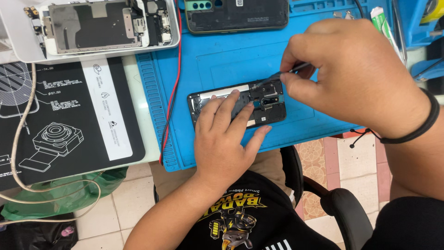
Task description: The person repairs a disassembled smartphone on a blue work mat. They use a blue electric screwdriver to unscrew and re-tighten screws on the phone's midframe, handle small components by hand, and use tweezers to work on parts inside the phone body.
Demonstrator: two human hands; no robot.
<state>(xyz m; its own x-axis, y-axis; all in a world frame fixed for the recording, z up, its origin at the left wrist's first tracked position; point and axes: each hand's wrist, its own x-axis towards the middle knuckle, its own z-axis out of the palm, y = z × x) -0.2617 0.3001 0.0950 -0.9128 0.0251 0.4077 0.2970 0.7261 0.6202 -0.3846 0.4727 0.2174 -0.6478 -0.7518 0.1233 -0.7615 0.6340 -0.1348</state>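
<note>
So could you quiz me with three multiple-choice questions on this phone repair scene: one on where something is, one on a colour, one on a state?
1. Where does the opened phone under the hands lie?
A. on the blue mat
B. on the floor
C. on the chair

2. What colour is the band on the right wrist?
A. white
B. black
C. yellow

3. What is the left hand doing?
A. hanging free in the air
B. gripping a cable
C. pressing flat on the phone

Answers: 1 A, the mat shows all round the phone. 2 B, a dark loop circles the wrist. 3 C, its fingers lie spread over the phone, while the right hand pinches a thin tool.
</note>
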